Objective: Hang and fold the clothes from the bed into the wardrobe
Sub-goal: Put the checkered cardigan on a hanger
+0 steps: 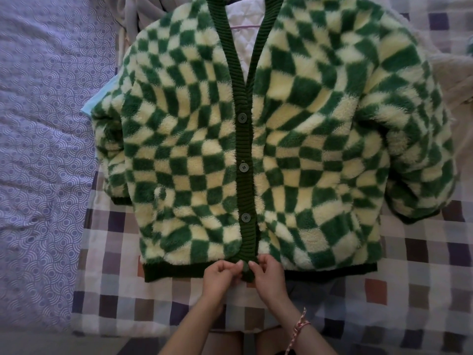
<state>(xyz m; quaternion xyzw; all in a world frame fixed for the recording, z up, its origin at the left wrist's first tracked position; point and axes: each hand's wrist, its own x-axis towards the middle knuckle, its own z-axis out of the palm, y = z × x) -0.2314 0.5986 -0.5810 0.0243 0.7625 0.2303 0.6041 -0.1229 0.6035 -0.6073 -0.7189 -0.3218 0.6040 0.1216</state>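
The left hand [220, 274] and right hand [267, 275] together pinch the dark green ribbed hem [174, 271] of a fluffy green-and-cream checkered cardigan [256, 139], three buttons [245, 217] lined up beyond the grip.

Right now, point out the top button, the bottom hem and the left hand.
top button [242, 118], head view, centre of the button's face.
bottom hem [174, 271], head view, dark green band, picture-left stretch.
left hand [220, 274], head view, back of the hand, fingers pinching the hem.

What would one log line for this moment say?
item: green checked cardigan on checked blanket | left hand: pinches hem at placket | right hand: same | buttons above: three
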